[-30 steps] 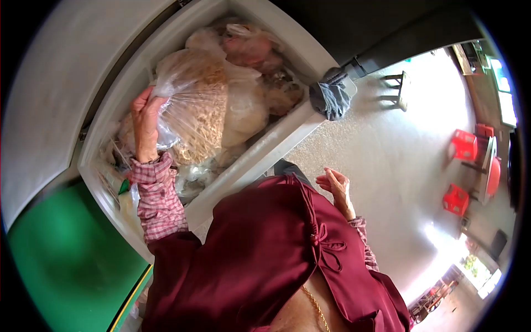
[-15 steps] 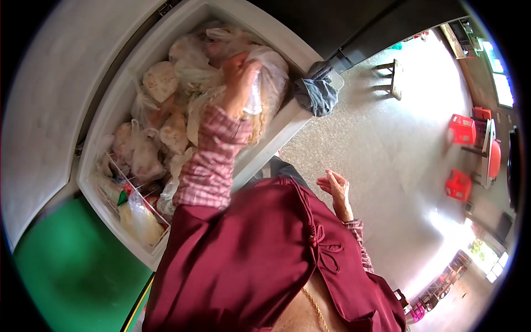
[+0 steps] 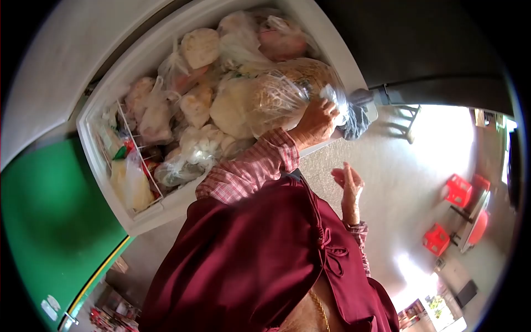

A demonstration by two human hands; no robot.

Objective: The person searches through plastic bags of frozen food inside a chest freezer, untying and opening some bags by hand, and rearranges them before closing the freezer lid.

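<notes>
My left hand [image 3: 316, 123] is closed on the gathered top of a large clear plastic bag [image 3: 276, 94] with tan, stringy-looking contents. The bag lies on other bags at the near right side of an open chest freezer [image 3: 145, 226]. Around it are a pale, flat bagged item [image 3: 232, 108], a bag with something pinkish [image 3: 281, 41] and a round pale bagged lump [image 3: 199, 48]. Over the floor, outside the freezer, my right hand [image 3: 349, 185] is held up with fingers stretched out and nothing in it.
A white wire divider [image 3: 136, 146] sets off the freezer's left end, where a yellowish bag [image 3: 133, 185] sits. A grey-blue cloth [image 3: 357, 123] hangs on the right corner. Red stools [image 3: 458, 190] and a wooden bench [image 3: 408, 124] stand on the floor to the right.
My left hand has moved right and nearer the freezer's front edge, drawing the bag's top with it. The bag now lies lower and more exposed. My right hand stays raised and open.
</notes>
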